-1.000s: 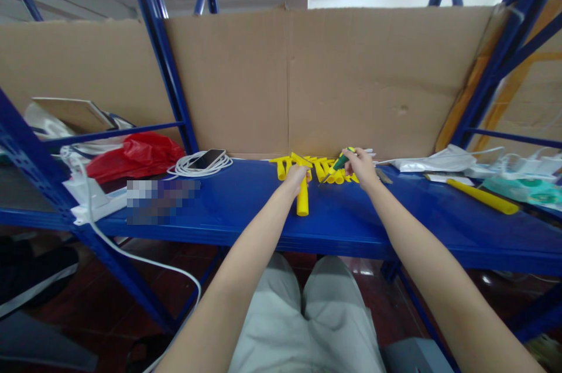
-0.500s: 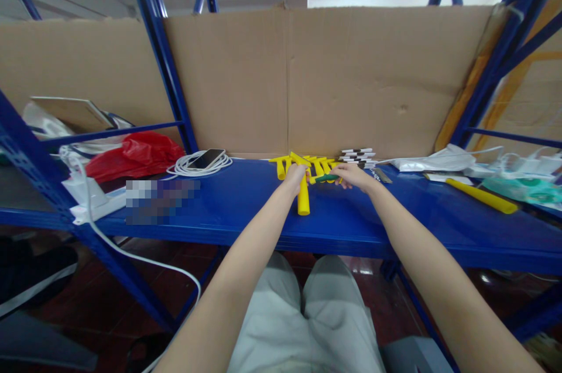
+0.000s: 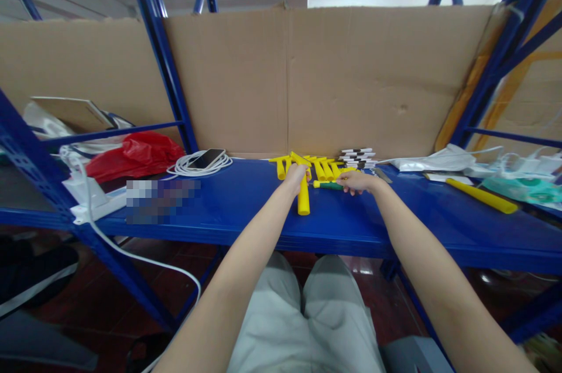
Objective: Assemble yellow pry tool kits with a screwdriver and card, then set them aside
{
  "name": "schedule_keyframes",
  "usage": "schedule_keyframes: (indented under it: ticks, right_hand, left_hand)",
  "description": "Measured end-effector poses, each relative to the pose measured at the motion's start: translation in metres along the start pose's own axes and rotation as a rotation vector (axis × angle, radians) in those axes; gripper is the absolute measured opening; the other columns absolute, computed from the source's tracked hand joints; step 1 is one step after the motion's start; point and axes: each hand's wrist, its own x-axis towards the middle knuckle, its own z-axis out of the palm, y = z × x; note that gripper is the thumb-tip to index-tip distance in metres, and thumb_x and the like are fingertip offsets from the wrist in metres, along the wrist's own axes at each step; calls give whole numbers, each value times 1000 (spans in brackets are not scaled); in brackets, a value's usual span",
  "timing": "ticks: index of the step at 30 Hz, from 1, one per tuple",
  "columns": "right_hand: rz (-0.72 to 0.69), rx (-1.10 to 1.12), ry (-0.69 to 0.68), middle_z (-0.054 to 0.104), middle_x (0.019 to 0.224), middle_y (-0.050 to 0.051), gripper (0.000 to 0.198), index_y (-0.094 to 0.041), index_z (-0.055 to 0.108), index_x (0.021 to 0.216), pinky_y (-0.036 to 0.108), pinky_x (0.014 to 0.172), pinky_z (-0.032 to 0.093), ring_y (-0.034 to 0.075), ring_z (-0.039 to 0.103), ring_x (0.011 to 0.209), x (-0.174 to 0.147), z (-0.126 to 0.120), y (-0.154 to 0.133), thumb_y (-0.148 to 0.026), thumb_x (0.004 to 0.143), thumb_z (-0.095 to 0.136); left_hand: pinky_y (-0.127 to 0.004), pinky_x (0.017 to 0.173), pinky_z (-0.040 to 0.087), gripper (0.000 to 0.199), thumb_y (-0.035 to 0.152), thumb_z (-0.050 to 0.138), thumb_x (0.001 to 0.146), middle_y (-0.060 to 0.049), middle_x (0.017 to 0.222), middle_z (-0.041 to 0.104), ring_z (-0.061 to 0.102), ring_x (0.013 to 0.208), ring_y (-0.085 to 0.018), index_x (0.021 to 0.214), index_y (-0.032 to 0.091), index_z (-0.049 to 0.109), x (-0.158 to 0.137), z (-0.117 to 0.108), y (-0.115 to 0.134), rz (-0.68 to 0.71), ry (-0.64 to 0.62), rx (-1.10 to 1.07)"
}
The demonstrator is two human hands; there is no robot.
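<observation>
My left hand [image 3: 297, 177] is closed round a yellow T-shaped tool [image 3: 303, 202], whose thick round handle points toward me. Its crosspiece shows beyond my fingers. To the right, my right hand [image 3: 356, 181] is closed on the right end of a slim green-and-yellow tool [image 3: 329, 185]. That tool lies sideways, low over the blue shelf, with its yellow tip toward the left and apart from the T-shaped tool. Behind my hands lie several more yellow T-shaped tools [image 3: 324, 170] in a row, partly hidden by the right hand.
Black-and-white packets [image 3: 356, 157] are stacked behind my right hand. A coiled white cable [image 3: 188, 165] with a phone [image 3: 209, 158] and a red bag [image 3: 134, 153] are on the left. A yellow tube [image 3: 482, 195] lies right. Cardboard [image 3: 351, 80] closes the back.
My right hand has moved slightly right and toward me with the green-and-yellow tool, whose tip has come away from the T-shaped tool. My left hand has stayed in place.
</observation>
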Motion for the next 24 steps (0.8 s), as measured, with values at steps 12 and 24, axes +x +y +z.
schedule_keyframes:
  ticks: [12,24]
  right_hand:
    - [-46,-110,85,57,54,-2,17,-16,65,76,18,40,37,8,49,40,2,-2,4,-32,81,68]
    - [63,-212,265,68,66,8,20,-14,70,76,24,55,47,17,64,58,8,-20,23,-30,84,62]
  left_hand:
    - [-21,46,33,16,8,49,84,5,52,45,41,41,-8,72,18,49,3,-1,-2,21,-13,26]
    - [-18,45,39,56,0,50,77,-2,92,63,51,48,-6,127,24,51,2,-4,4,98,47,34]
